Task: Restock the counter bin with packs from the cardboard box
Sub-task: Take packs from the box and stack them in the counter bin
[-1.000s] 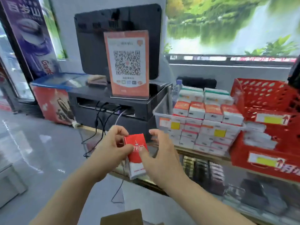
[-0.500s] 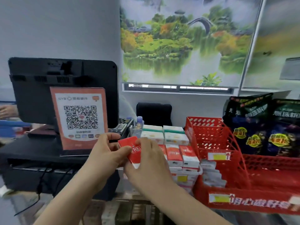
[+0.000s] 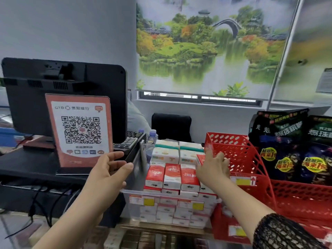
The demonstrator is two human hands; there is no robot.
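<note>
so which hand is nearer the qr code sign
Left. The left hand is beside the lower right corner of the QR code sign; the right hand is over the far side of the clear bin, at a red pack by the red basket.

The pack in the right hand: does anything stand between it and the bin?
Nothing visible does. The right hand holds the pack over the front row of the bin, at its right end beside three red packs. The hand hides the spot under it.
</note>
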